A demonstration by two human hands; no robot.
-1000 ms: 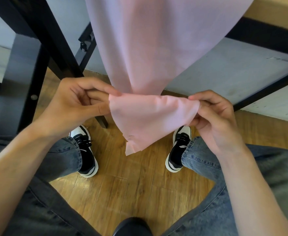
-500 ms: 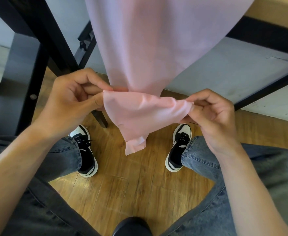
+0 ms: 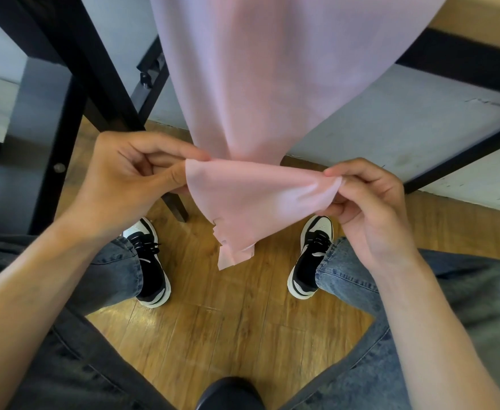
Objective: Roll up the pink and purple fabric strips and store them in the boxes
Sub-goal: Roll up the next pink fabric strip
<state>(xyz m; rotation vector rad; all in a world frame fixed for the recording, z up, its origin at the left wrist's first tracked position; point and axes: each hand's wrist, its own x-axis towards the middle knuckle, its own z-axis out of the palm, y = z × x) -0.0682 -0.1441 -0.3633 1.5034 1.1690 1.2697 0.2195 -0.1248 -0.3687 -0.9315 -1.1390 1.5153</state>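
Your left hand (image 3: 130, 176) pinches the left corner of the pink fabric strip (image 3: 251, 199), and your right hand (image 3: 367, 202) pinches its right corner. The strip hangs down from the far desk edge (image 3: 464, 22), its end folded toward you, above the wooden floor (image 3: 219, 321) between your sneakers (image 3: 151, 261).

pink fabric strip (image 3: 260, 199), black-and-white sneakers (image 3: 151, 261), blue jeans (image 3: 352, 279)

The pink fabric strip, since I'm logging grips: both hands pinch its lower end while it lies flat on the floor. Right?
Not quite. Left hand and right hand do pinch the lower end of the pink fabric strip, but the head view shows it hanging from above, clear of the wooden floor.
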